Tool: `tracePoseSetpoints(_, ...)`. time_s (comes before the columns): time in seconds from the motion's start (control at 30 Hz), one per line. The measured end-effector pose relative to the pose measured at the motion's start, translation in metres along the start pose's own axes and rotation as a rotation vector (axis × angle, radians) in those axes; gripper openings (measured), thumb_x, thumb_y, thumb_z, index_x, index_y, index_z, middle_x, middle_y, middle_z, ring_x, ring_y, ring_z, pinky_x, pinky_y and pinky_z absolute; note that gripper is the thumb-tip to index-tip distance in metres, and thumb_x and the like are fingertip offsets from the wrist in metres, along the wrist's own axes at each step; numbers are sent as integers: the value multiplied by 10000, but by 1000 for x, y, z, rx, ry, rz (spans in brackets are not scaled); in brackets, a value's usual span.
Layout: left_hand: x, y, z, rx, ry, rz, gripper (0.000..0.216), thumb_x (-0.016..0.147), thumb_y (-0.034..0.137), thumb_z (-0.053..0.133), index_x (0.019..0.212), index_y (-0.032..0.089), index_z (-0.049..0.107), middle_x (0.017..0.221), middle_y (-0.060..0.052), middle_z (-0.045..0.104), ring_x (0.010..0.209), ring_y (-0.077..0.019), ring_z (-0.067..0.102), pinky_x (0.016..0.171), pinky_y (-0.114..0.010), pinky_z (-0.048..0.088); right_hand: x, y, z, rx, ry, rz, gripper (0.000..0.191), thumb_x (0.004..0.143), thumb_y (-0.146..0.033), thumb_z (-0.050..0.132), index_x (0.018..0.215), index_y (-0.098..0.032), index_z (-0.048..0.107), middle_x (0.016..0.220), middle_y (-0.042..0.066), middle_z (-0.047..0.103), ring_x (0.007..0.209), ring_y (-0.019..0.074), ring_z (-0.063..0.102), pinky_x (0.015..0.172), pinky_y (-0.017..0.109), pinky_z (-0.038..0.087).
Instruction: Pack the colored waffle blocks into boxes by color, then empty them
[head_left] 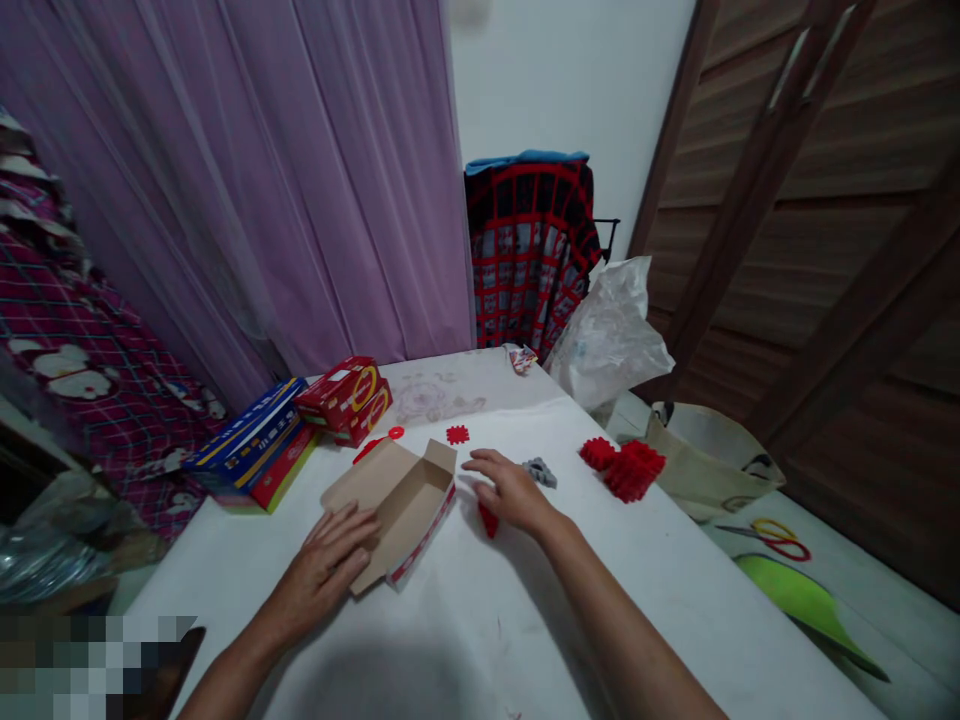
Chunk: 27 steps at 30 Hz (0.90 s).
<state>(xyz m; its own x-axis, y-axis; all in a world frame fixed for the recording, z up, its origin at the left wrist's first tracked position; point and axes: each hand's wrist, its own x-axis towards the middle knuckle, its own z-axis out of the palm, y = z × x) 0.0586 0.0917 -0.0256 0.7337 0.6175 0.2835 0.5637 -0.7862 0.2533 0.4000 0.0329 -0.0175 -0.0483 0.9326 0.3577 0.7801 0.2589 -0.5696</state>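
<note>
An unfolded-lid cardboard box [414, 510], brown inside with a red printed side, lies open on the white table [450, 640]. My left hand [336, 560] rests on its near left end, fingers stretched out over the cardboard. Just past the box's right end, my right hand [514, 492] hovers with thumb and fingers apart and nothing visible in it. Partly below that hand is a red piece [489, 520]. Grey toothed pieces [541, 472] lie beyond its wrist. A flat red toothed square [457, 434] and a small red ring [396, 432] sit behind the box.
Red toothed pieces [631, 470] are heaped at the table's right. Two red boxes [345, 400] and a blue box [251, 440] stand at the back left. Right of the table are a plastic bag [611, 335], a cloth bag [709, 460], scissors [772, 540] and a green object [802, 605].
</note>
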Motion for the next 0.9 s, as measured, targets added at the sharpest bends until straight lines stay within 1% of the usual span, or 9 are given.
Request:
tracePoseSetpoints(0.1, -12, 10, 6, -14, -15, -11, 392, 952, 423, 418, 1299, 332, 575, 1388, -25, 556, 1338, -254, 453, 1102, -522, 369, -29, 19, -16, 143, 205, 91, 315, 828, -229, 509, 1079, -231, 700, 1218, 93, 652, 1094, 216, 622, 821, 347, 546)
tracePoseSetpoints(0.17, -19, 12, 9, -25, -13, -10, 404, 969, 381, 382, 1332, 311, 545, 1400, -31, 546, 1350, -231, 438, 1110, -489, 374, -47, 34, -24, 232, 350, 160, 281, 847, -322, 500, 989, -222, 721, 1107, 95, 699, 1008, 219, 657, 715, 320, 560)
tracePoseSetpoints(0.27, -23, 15, 11, -21, -14, 15, 406, 975, 326, 366, 1339, 283, 541, 1413, -42, 534, 1378, -212, 398, 1116, -447, 376, -74, 53, -26, 322, 530, 307, 302, 821, -411, 539, 921, -196, 725, 937, 90, 738, 829, 213, 695, 720, 339, 563)
tracePoseSetpoints(0.37, -19, 18, 10, 25, -19, 35, 379, 962, 309, 406, 1300, 294, 575, 1382, -49, 566, 1378, -223, 397, 1134, -474, 332, -101, 62, -19, 358, 635, 445, 341, 792, -446, 563, 927, -174, 718, 895, 94, 743, 705, 207, 696, 696, 347, 567)
tracePoseSetpoints(0.5, -8, 30, 6, 79, -39, 34, 276, 948, 320, 461, 1124, 312, 674, 1234, -33, 672, 1328, -232, 463, 1137, -524, 279, -125, 66, -4, 362, 613, 532, 364, 783, -452, 552, 933, -165, 718, 896, 108, 747, 685, 221, 697, 694, 363, 573)
tracePoseSetpoints(0.63, 1, 57, 12, 83, -23, 64, 224, 944, 341, 480, 998, 294, 692, 1014, -8, 738, 1191, -204, 572, 1137, -501, 271, -130, 67, 9, 279, 507, 499, 355, 786, -444, 516, 912, -182, 719, 867, 99, 752, 800, 247, 708, 791, 393, 563)
tracePoseSetpoints(0.73, 4, 85, 28, 95, 66, 88, 230, 953, 309, 463, 990, 279, 688, 914, -4, 730, 1000, -165, 630, 1125, -458, 291, -125, 61, 14, 180, 408, 458, 354, 809, -437, 495, 958, -194, 705, 932, 91, 745, 834, 236, 698, 811, 384, 553)
tracePoseSetpoints(0.83, 9, 109, 45, 118, 210, 114, 240, 961, 257, 447, 1002, 252, 684, 819, -3, 701, 839, -138, 624, 1097, -431, 319, -117, 48, 22, 93, 334, 431, 370, 830, -417, 481, 1045, -183, 672, 966, 91, 726, 787, 215, 681, 773, 370, 553)
tracePoseSetpoints(0.9, 13, 119, 52, 144, 302, 130, 235, 958, 229, 451, 1000, 238, 681, 751, 8, 675, 782, -133, 610, 1105, -438, 298, -110, 38, 29, 43, 308, 379, 401, 829, -396, 491, 1123, -164, 635, 1008, 102, 707, 817, 213, 668, 788, 371, 548)
